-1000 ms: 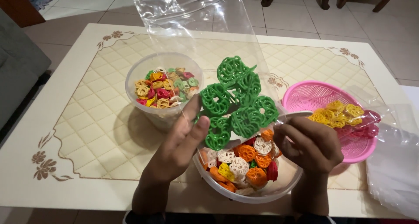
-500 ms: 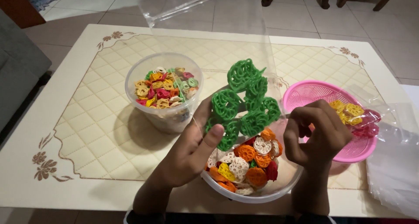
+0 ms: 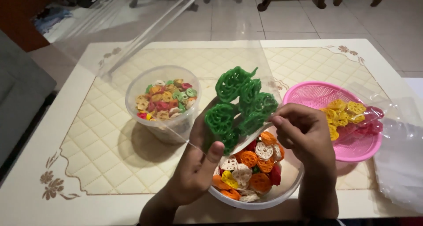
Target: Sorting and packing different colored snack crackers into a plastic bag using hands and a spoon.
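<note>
Both hands, left hand [image 3: 200,166] and right hand [image 3: 304,135], pinch a clear plastic bag of green flower-shaped crackers [image 3: 240,105].
Fingertips blur behind the plastic; white bowl of mixed coloured crackers [image 3: 282,195] sits half hidden underneath.

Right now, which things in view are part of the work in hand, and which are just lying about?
In hand:
- left hand and right hand holding the clear plastic bag
- green crackers inside the bag
- white bowl of mixed crackers beneath

Lying about:
- clear tub of mixed crackers
- pink basket
- yellow crackers
- table
</note>
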